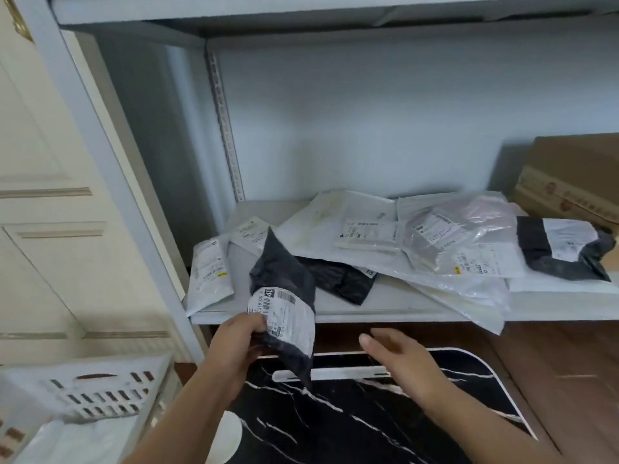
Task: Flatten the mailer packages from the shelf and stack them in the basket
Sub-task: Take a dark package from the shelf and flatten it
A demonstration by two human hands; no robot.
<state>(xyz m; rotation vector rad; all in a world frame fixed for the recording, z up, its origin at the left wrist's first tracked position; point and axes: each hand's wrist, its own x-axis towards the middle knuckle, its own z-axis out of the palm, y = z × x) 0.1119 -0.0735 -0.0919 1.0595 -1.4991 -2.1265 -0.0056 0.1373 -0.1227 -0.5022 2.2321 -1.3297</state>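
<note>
L hand [239,343] grips black mailer [284,296]; R hand [398,358] free, fingers straight.

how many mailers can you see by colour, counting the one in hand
Black: 3, the held mailer, one under the pile, one at right
White or grey: 4
Clear: 2, one of them uppermost
Total: 9, though overlaps may hide more.

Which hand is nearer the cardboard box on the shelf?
The right hand. It is open below the shelf edge, well down-left of the cardboard box. The left hand is farther left still, gripping a black mailer.
</note>
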